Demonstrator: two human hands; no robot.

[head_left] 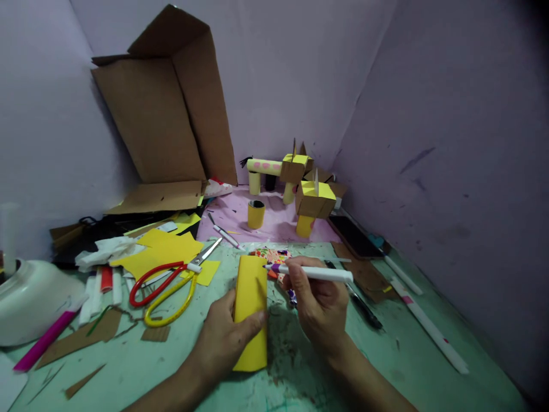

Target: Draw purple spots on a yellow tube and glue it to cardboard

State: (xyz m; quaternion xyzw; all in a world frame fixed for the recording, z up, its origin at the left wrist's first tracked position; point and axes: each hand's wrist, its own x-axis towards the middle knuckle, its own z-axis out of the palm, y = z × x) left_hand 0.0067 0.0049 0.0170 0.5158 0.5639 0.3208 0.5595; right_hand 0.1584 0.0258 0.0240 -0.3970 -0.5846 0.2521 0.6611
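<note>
My left hand [227,329] is wrapped round the lower left side of a yellow paper-covered tube [252,292], its thumb lying across the front. My right hand [319,300] pinches a white marker [321,273], held level, with its purple end pointing left. The marker's tip is at the tube's upper right edge; whether it touches cannot be told. Behind the tube lies a patterned piece [274,256], partly hidden. Farther back stand a short yellow tube [256,214], a yellow figure with a cardboard box head [316,200] and a spotted four-legged figure [266,166].
Scissors with red and yellow handles [171,292] lie at the left by yellow paper [163,249]. A white pot [36,303] stands far left. Large folded cardboard [150,114] leans at the back. On the right are a phone [355,236] and a long white stick [431,326].
</note>
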